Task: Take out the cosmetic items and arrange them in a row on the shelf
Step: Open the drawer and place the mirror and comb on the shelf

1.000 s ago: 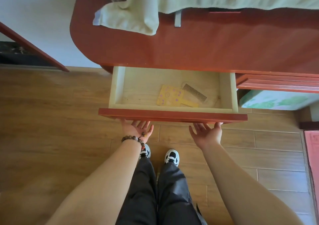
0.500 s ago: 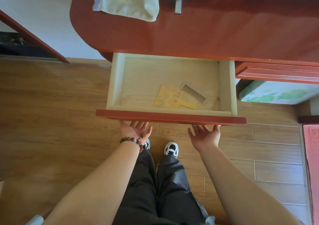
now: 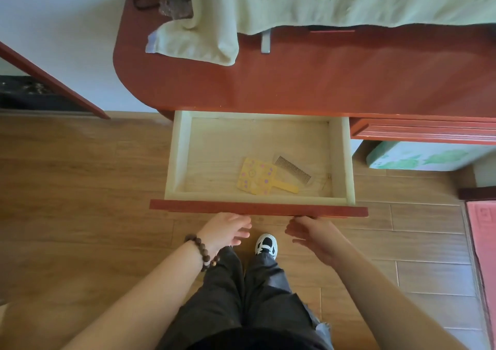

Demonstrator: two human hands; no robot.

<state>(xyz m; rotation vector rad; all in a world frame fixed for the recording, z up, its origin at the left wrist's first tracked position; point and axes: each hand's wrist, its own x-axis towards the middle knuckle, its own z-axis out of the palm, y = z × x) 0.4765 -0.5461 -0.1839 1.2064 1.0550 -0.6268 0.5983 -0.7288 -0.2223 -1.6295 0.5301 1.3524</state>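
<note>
Both hands hang empty, fingers loose, just below the drawer front (image 3: 257, 210): left hand (image 3: 224, 229), right hand (image 3: 312, 233). Inside the drawer, near that front, lie a yellow paddle mirror (image 3: 257, 176) and, touching it, a comb (image 3: 294, 167). Both look light, stiff and flat; the mirror's handle seems the best hold, and probably the comb's spine

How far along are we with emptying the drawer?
Done: the drawer is pulled open. In hand: nothing; the left hand and right hand hang empty just below its red front. Left: the yellow mirror and comb lie inside, and nothing stands in a row on the red top.
</note>
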